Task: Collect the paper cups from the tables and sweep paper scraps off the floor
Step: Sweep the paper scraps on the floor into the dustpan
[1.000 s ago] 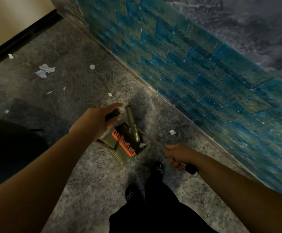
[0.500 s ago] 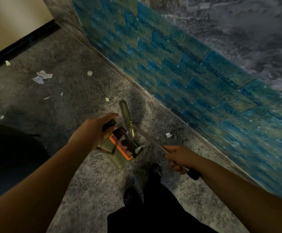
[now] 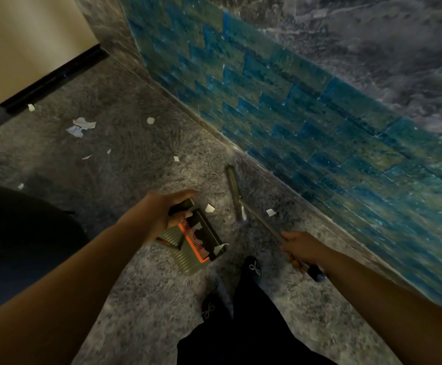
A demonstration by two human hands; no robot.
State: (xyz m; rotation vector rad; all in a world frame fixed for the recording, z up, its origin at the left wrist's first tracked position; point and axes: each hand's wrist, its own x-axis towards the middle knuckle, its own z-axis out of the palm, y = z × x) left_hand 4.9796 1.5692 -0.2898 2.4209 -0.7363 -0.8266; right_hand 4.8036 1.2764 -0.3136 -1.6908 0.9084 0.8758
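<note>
The dustpan is held low over the floor by the left hand, whose fingers are curled round its black handle. The broom is gripped near the end of its stick by the right hand, fingers wrapped round the shaft; its narrow head lies just beyond the pan and near the foot of the blue tiled wall, its long axis running away from the person, roughly along the wall.

Two scraps matter most. One scrap lies between the pan's far edge and the broom head, nearer the left hand; a second scrap lies on the other side of the stick, toward the wall. A piece of paper is already seen at the pan's near corner.

A sweep of the head leftward, toward the pan, is judged to be called for. More scraps are scattered well apart farther out on the left. The wall is judged to crowd the stroke on the right. No cups are in view.
</note>
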